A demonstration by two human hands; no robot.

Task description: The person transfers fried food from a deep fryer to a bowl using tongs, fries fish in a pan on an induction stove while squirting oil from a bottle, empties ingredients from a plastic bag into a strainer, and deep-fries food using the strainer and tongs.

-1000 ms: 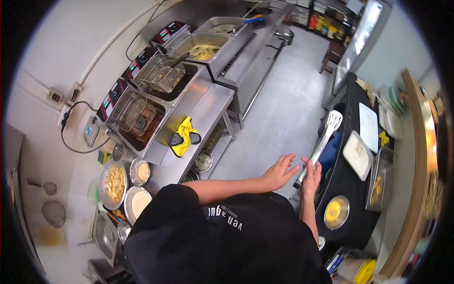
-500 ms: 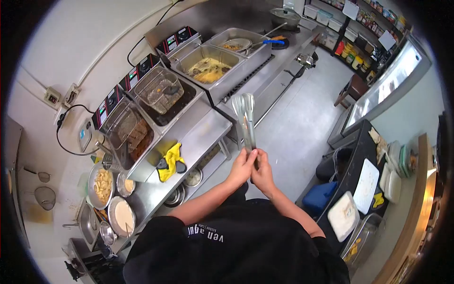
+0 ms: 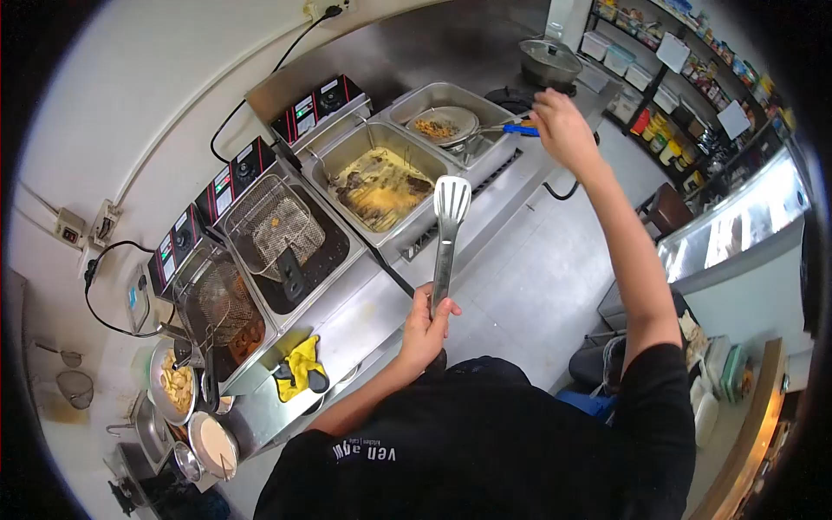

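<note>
The left hand's (image 3: 421, 340) grip is closed around the metal tongs (image 3: 445, 256); their slotted head rises beyond the fingers, their lower end hard to make out. The right hand (image 3: 568, 137) is beside a blue utensil handle (image 3: 520, 131); whether its blurred grip pinches anything, I cannot tell.

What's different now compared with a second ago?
The tongs, then in the right hand, have swung left toward the fryers and are now in the left hand. The right hand let go and reached forward beside the blue handle; contact is unclear. The yellow-and-black cloth stayed put.
</note>
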